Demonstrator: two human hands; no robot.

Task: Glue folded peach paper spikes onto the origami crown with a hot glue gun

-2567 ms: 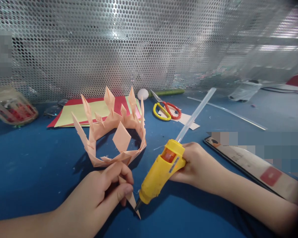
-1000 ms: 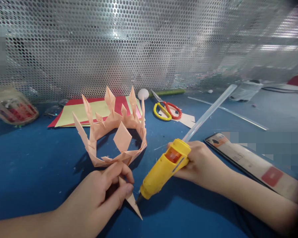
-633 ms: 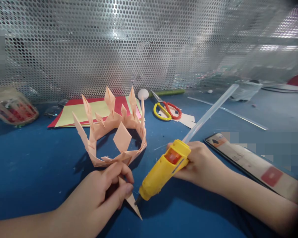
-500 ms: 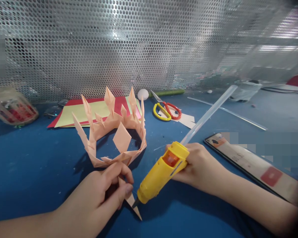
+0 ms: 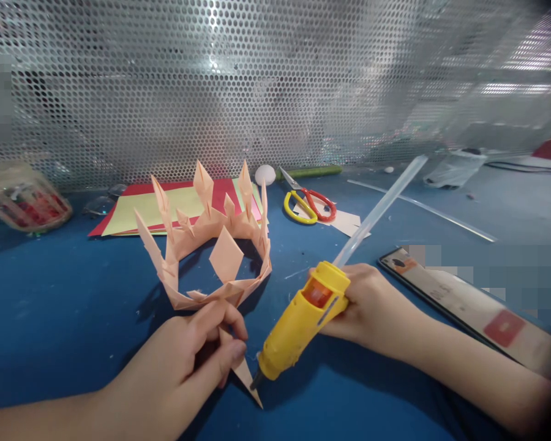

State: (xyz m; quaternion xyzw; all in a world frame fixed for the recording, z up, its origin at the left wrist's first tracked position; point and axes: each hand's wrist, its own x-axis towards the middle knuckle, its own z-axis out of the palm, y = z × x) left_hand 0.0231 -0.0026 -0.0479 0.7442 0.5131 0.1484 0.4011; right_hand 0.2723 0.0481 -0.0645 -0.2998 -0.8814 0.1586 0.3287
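Observation:
A peach paper crown (image 5: 197,229) with folded pointed spikes stands on the blue table. Just in front of it, my left hand (image 5: 197,352) pinches a folded peach paper piece (image 5: 244,373) between thumb and fingers; the piece's pointed tip sticks out toward me, and its other end is hidden by the fingers. My right hand (image 5: 370,306) is wrapped around a yellow hot glue gun (image 5: 291,334), its dark nozzle at the paper near the tip. From the back of the gun a clear glue stick (image 5: 381,211) juts up to the right.
Red and yellow paper sheets (image 5: 133,208) lie behind the crown. Scissors (image 5: 310,205) rest on paper scraps (image 5: 346,223). A phone (image 5: 459,300) lies beside my right forearm, a loose glue stick (image 5: 450,217) beyond it. A clear container (image 5: 25,199) stands at left, before a perforated metal panel (image 5: 257,86).
The glue gun's nozzle has slid slightly right and down along the paper piece toward its tip. The glue stick's rear end has swung a little left. My left hand stays in place.

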